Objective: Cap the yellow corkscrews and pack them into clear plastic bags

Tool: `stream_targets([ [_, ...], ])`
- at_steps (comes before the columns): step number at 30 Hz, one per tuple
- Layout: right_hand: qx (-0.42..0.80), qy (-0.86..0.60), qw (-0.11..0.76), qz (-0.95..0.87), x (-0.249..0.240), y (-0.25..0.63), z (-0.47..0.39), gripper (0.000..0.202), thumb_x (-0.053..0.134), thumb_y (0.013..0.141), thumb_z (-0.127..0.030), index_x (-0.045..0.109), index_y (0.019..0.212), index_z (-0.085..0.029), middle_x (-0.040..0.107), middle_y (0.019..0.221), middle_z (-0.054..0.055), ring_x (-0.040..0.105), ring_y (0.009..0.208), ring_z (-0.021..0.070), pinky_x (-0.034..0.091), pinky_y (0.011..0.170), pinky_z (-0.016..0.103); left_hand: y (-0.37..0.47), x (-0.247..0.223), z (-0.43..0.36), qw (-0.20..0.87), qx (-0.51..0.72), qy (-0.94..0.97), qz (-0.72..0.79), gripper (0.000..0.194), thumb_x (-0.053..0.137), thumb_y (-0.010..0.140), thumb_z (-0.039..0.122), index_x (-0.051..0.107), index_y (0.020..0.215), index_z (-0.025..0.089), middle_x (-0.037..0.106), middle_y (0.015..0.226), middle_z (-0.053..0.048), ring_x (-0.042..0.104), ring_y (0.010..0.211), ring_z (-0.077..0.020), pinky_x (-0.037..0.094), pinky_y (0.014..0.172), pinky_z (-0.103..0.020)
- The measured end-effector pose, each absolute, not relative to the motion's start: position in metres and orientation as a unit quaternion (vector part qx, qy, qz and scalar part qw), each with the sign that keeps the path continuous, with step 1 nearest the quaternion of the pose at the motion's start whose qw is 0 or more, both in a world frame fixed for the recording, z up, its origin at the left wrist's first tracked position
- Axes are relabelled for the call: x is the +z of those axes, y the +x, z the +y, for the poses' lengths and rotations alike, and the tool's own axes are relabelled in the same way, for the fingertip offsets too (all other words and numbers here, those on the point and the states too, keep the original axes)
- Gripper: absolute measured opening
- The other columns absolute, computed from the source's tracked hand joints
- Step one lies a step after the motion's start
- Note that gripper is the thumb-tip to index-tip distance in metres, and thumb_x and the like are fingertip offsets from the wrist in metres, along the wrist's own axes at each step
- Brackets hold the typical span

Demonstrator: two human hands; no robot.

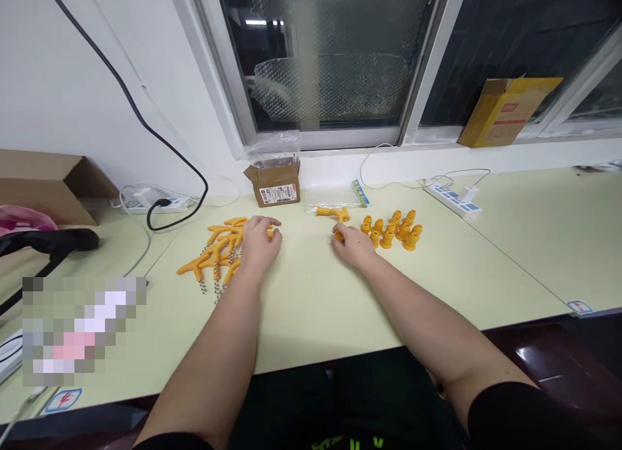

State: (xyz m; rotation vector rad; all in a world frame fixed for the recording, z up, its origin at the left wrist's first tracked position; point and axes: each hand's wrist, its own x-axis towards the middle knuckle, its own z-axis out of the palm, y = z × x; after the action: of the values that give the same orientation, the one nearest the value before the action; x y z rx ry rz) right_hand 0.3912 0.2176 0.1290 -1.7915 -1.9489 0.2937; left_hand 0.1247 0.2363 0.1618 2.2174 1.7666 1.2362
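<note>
Several orange-yellow handles with metal corkscrew spirals (197, 267) lie in a pile at the left. My left hand (261, 241) is at the pile's right edge, fingers curled round a yellow handle that shows partly between them. Right of the middle, my right hand (353, 245) has its fingers bent over a small yellow piece, mostly hidden beneath them. Just behind it lies a yellow T-shaped piece (333, 213), on or beside a clear plastic bag (315, 199). Several yellow ribbed sleeves (409, 238) stand upright to the right of my right hand.
A small open cardboard box (276, 186) stands by the wall. Power strips (451, 199) with cables lie at the back right and back left. A black cable (131, 100) hangs at the left. A bigger carton (48, 181) and a black strap-like object (63, 241) are far left.
</note>
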Motion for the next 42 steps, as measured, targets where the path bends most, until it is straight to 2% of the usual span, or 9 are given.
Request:
stream_targets([
  [5,0.168,-0.530,0.442,-0.704,0.141,0.391,0.203,0.024,0.058,0.096,-0.040,0.066,0.113,-0.025,0.065,0.102,0.006,0.058,0.075,0.0178,0.049,0.079,0.034,0.149,0.156,0.223,0.058,0.389,0.787,0.475,0.043,0.065,0.087,0.021,0.063,0.129,0.024,0.060,0.132,-0.012,0.056,0.129,-0.0302,0.044,0.114,-0.048],
  [7,0.234,-0.482,0.496,-0.684,0.146,0.389,0.196,0.021,0.060,0.095,-0.041,0.066,0.107,-0.025,0.065,0.092,0.003,0.055,0.068,0.0158,0.047,0.071,0.031,0.152,0.155,0.219,0.068,0.384,0.802,0.452,0.054,0.069,0.086,0.025,0.058,0.139,0.027,0.052,0.146,-0.012,0.049,0.140,-0.0310,0.042,0.117,-0.049],
  [10,0.369,-0.439,0.543,-0.614,0.147,0.385,0.193,0.020,0.058,0.094,-0.044,0.062,0.100,-0.025,0.057,0.068,-0.002,0.050,0.058,0.0141,0.042,0.059,0.027,0.152,0.154,0.218,0.073,0.377,0.815,0.435,0.055,0.072,0.086,0.029,0.058,0.140,0.029,0.046,0.155,-0.012,0.044,0.146,-0.0324,0.039,0.119,-0.052],
  [16,0.607,-0.414,0.539,-0.412,0.142,0.377,0.205,0.026,0.061,0.087,-0.049,0.057,0.096,-0.025,0.046,0.049,-0.008,0.039,0.042,0.0118,0.033,0.045,0.023,0.150,0.150,0.222,0.083,0.369,0.837,0.396,0.041,0.075,0.086,0.031,0.069,0.126,0.028,0.053,0.150,-0.011,0.051,0.141,-0.0300,0.040,0.120,-0.050],
  [22,0.774,-0.372,0.450,-0.246,0.148,0.388,0.208,0.032,0.057,0.095,-0.043,0.042,0.074,-0.024,0.030,0.048,-0.010,0.023,0.040,0.0080,0.025,0.041,0.021,0.155,0.152,0.221,0.107,0.397,0.837,0.362,0.022,0.066,0.095,0.037,0.075,0.112,0.025,0.065,0.139,-0.010,0.060,0.133,-0.0266,0.048,0.115,-0.045],
  [26,0.797,-0.360,0.433,-0.218,0.150,0.392,0.208,0.029,0.053,0.099,-0.037,0.042,0.076,-0.023,0.024,0.049,-0.012,0.016,0.040,0.0065,0.019,0.040,0.018,0.155,0.156,0.219,0.142,0.407,0.837,0.337,0.023,0.069,0.094,0.040,0.075,0.109,0.025,0.073,0.123,-0.010,0.069,0.114,-0.0238,0.055,0.104,-0.042],
  [37,0.794,-0.364,0.425,-0.237,0.154,0.389,0.206,0.023,0.059,0.094,-0.031,0.042,0.080,-0.023,0.022,0.053,-0.013,0.016,0.043,0.0065,0.020,0.042,0.018,0.149,0.161,0.219,0.167,0.410,0.815,0.374,0.034,0.076,0.086,0.051,0.071,0.105,0.024,0.076,0.120,-0.010,0.071,0.108,-0.0254,0.056,0.096,-0.041],
  [40,0.780,-0.347,0.440,-0.280,0.153,0.390,0.205,0.022,0.065,0.090,-0.032,0.045,0.084,-0.024,0.024,0.055,-0.012,0.018,0.044,0.0066,0.022,0.045,0.018,0.147,0.161,0.218,0.198,0.403,0.797,0.403,0.033,0.067,0.092,0.056,0.070,0.097,0.024,0.077,0.095,-0.006,0.070,0.085,-0.0214,0.056,0.082,-0.035],
  [42,0.747,-0.329,0.477,-0.326,0.152,0.391,0.205,0.024,0.070,0.086,-0.033,0.048,0.089,-0.025,0.027,0.057,-0.012,0.022,0.047,0.0069,0.024,0.047,0.018,0.145,0.160,0.220,0.230,0.403,0.765,0.447,0.037,0.055,0.098,0.057,0.068,0.090,0.023,0.068,0.070,-0.001,0.064,0.065,-0.0178,0.051,0.068,-0.030],
])
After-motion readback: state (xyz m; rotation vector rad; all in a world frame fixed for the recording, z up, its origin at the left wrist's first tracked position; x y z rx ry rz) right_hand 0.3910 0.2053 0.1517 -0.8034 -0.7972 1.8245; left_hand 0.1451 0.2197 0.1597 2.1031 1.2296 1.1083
